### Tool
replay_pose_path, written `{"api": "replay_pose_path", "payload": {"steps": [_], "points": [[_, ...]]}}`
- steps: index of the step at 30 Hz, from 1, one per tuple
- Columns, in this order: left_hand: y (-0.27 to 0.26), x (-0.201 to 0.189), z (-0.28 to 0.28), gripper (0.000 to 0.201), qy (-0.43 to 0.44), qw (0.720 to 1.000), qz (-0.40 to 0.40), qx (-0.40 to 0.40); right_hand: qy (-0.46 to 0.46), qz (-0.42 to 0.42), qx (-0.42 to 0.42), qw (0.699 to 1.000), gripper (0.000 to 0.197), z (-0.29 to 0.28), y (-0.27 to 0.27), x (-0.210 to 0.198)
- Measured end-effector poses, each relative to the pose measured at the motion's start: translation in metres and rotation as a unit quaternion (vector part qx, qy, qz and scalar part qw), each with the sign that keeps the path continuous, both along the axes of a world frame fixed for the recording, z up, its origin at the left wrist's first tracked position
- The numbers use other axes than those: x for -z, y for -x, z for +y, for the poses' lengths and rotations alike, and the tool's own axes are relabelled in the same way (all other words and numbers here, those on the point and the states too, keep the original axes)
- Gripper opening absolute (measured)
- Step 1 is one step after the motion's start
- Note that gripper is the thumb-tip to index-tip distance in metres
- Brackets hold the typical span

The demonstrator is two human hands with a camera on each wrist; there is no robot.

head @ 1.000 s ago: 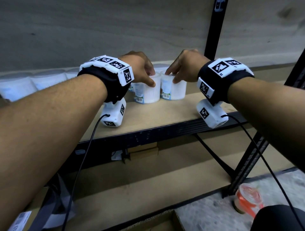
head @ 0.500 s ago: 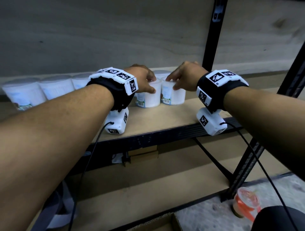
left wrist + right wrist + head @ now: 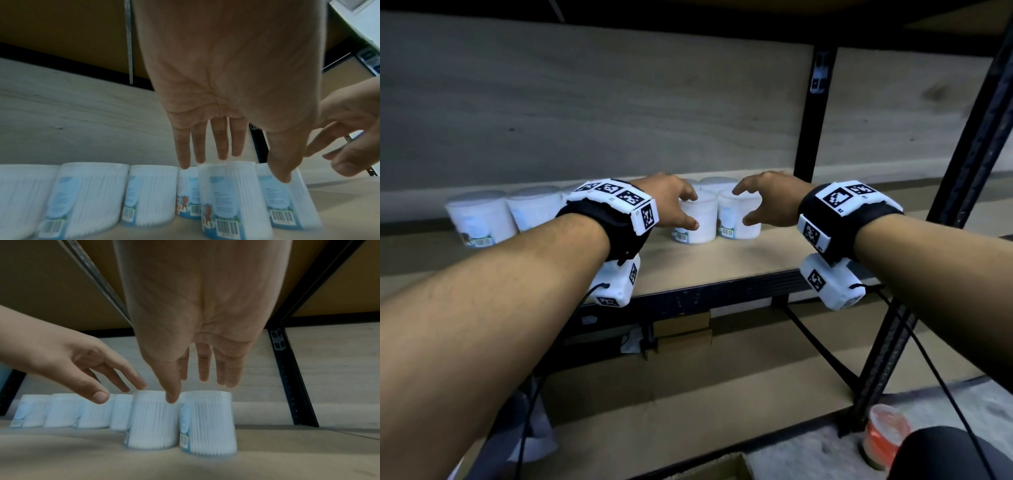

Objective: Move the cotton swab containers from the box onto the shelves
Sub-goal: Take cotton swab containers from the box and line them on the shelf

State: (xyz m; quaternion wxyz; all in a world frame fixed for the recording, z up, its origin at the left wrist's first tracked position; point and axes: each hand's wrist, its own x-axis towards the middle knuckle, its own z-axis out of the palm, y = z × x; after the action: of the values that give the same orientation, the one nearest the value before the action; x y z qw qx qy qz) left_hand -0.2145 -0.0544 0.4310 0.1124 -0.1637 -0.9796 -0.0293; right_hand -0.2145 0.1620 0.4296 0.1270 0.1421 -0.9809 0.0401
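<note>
Two white cotton swab containers stand side by side on the wooden shelf (image 3: pixel 722 263): the left container (image 3: pixel 697 219) (image 3: pixel 232 198) (image 3: pixel 152 420) and the right container (image 3: pixel 739 219) (image 3: pixel 207 423). My left hand (image 3: pixel 690 210) (image 3: pixel 242 164) hovers just in front of the left one, fingers spread and straight, holding nothing. My right hand (image 3: pixel 743 205) (image 3: pixel 191 387) hovers likewise before the right one, empty. More containers (image 3: pixel 479 219) line the back of the shelf to the left, and two stand behind the front pair (image 3: pixel 717 183).
A black upright post (image 3: pixel 808 137) rises behind the right container, and a front post (image 3: pixel 962 205) stands at the right. Below lie a lower shelf board (image 3: pixel 688 394), a cardboard box corner (image 3: pixel 705 469) and an orange-lidded cup (image 3: pixel 885 431) on the floor.
Both hands gripped the two front containers before; now they have let go, opened their fingers and drawn back slightly. The containers stay on the shelf. The head view has tilted upward.
</note>
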Motion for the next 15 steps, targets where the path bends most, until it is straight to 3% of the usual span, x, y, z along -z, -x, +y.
{"api": "replay_pose_path", "payload": {"steps": [8,15], "points": [[-0.030,-0.004,-0.003,0.060,0.002,1.000,0.010,0.029,0.015,-0.017,-0.021,1.000,0.057,-0.009,-0.028,-0.002],[-0.072,0.024,-0.015,0.037,-0.067,0.994,-0.006,0.089,0.064,-0.033,-0.074,0.995,0.030,-0.018,-0.067,0.018]]}}
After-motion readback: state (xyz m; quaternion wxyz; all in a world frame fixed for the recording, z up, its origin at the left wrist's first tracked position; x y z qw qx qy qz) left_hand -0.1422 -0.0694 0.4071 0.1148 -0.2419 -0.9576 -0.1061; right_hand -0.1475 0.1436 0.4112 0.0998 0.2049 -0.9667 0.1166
